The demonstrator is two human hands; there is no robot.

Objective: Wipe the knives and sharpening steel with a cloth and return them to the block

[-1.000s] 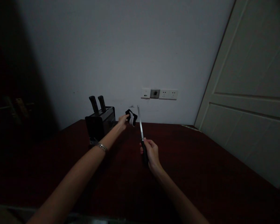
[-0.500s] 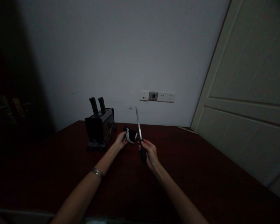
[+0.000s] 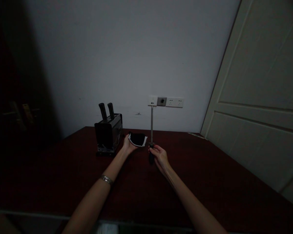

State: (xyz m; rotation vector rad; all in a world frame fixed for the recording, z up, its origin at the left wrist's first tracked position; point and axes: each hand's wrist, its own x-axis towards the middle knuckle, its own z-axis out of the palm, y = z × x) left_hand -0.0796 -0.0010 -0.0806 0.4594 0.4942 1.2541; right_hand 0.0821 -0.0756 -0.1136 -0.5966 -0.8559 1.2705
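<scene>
My right hand (image 3: 161, 157) is closed around the black handle of a sharpening steel (image 3: 151, 125), whose long metal rod points straight up. In my left hand (image 3: 129, 146) lies a black cloth with a white edge (image 3: 137, 139), spread out flatter over the fingers. A small gap separates the cloth from the steel. Left of my left hand stands a dark knife block (image 3: 108, 133) with two black-handled knives (image 3: 106, 111) upright in its top.
The dark red tabletop (image 3: 205, 182) runs back to a pale wall (image 3: 122, 58) with a row of sockets and switches (image 3: 166, 101). A light panelled door (image 3: 258, 97) rises at the right. A flat strip (image 3: 197, 136) lies at the table's back right corner.
The steel has turned from a leftward lean to upright. The cloth in my left hand has opened out wider. The whole view has shifted slightly.
</scene>
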